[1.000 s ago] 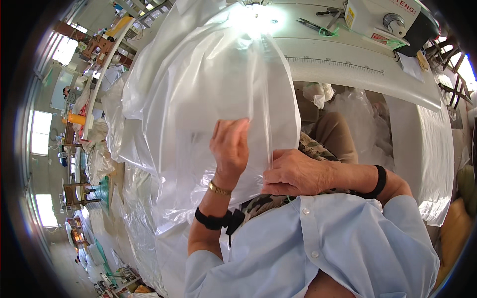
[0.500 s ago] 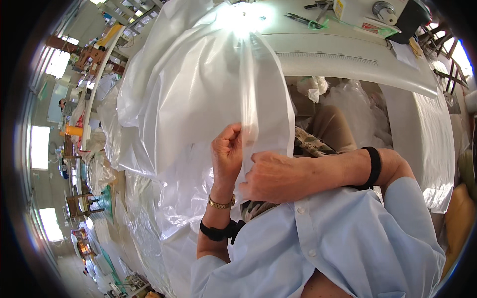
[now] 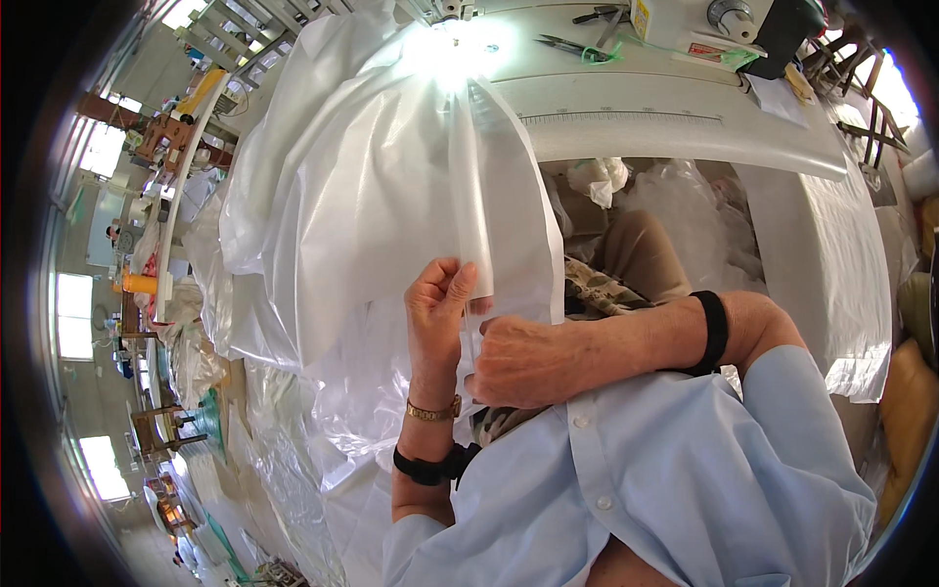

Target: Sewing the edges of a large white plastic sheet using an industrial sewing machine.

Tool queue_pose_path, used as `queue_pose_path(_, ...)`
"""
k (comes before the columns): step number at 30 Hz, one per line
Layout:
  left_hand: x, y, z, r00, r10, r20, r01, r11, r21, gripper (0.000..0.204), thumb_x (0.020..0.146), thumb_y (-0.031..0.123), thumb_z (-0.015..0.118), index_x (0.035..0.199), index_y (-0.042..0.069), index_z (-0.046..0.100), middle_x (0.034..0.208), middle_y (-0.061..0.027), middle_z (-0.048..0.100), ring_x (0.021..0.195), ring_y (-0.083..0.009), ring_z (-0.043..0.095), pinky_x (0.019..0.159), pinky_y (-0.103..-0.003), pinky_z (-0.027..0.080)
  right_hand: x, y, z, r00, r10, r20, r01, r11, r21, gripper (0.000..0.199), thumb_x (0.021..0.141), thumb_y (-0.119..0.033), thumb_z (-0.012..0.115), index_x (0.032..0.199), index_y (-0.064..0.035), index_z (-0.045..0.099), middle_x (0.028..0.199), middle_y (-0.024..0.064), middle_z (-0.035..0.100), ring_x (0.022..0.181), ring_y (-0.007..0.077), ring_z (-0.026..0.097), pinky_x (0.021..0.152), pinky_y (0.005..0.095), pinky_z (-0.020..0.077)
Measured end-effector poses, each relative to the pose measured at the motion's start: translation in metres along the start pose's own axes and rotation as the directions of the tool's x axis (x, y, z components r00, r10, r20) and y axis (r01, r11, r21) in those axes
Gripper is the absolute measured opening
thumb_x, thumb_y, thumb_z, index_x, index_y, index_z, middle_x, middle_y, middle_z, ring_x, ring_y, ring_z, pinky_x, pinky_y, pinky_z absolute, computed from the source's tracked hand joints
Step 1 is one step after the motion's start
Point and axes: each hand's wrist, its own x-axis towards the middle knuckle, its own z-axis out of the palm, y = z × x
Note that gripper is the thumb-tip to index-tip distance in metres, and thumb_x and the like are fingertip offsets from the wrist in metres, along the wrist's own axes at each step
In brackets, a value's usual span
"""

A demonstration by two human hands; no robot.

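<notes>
White plastic sheeting (image 3: 362, 205) draped from the worktable (image 3: 626, 83); in front of it, the left hand (image 3: 437, 296) pinched a fold (image 3: 475, 235); whether the curled right hand (image 3: 518, 362) gripped anything, I could not tell

Bright windows (image 3: 75, 317) lined a grey wall (image 3: 93, 396) along the left edge, beside a long, cluttered table (image 3: 164, 298). A small wooden stand (image 3: 147, 426) stood nearby. At the top, a white light (image 3: 452, 49) glared over a pale worktable (image 3: 606, 90).
</notes>
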Motion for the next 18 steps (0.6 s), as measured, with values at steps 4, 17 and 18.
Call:
queue_pose_path(4, 0.001, -0.006, -0.004, 0.995, -0.100, 0.024, 0.103, 0.983, -0.151, 0.021, 0.093, 0.021, 0.069, 0.087, 0.001, 0.066, 0.071, 0.0002, 0.062, 0.058, -0.0051, 0.052, 0.052, -0.019, 0.040, -0.008, 0.001, 0.005, 0.980, -0.051, -0.190, 0.042, 0.998, -0.052, 0.015, 0.076, -0.017, 0.064, 0.076, -0.0044, 0.057, 0.051, 0.0040, 0.053, 0.051, 0.0225, 0.060, 0.052, 0.0348, 0.0426)
queue_pose_path(17, 0.014, 0.046, -0.045, 0.883, 0.470, 0.011, -0.406, 0.751, 0.520, 0.019, 0.089, 0.008, 0.072, 0.077, 0.000, 0.059, 0.062, 0.0042, 0.049, 0.055, -0.0024, 0.040, 0.050, -0.019, 0.032, -0.080, 0.025, -0.001, 0.913, 0.402, 0.077, -0.400, 0.916, -0.039, 0.012, 0.084, -0.009, 0.063, 0.081, -0.0027, 0.053, 0.066, 0.0093, 0.057, 0.063, 0.0295, 0.063, 0.055, 0.0395, 0.0466)
queue_pose_path(18, 0.013, 0.050, -0.045, 0.880, 0.475, 0.004, -0.406, 0.749, 0.524, 0.019, 0.089, 0.008, 0.072, 0.077, 0.000, 0.059, 0.062, 0.0042, 0.049, 0.055, -0.0024, 0.040, 0.050, -0.019, 0.032, -0.077, 0.025, -0.001, 0.925, 0.375, 0.068, -0.375, 0.927, -0.008, 0.014, 0.085, -0.011, 0.064, 0.080, -0.0030, 0.053, 0.067, 0.0095, 0.057, 0.064, 0.0293, 0.063, 0.057, 0.0399, 0.0475)
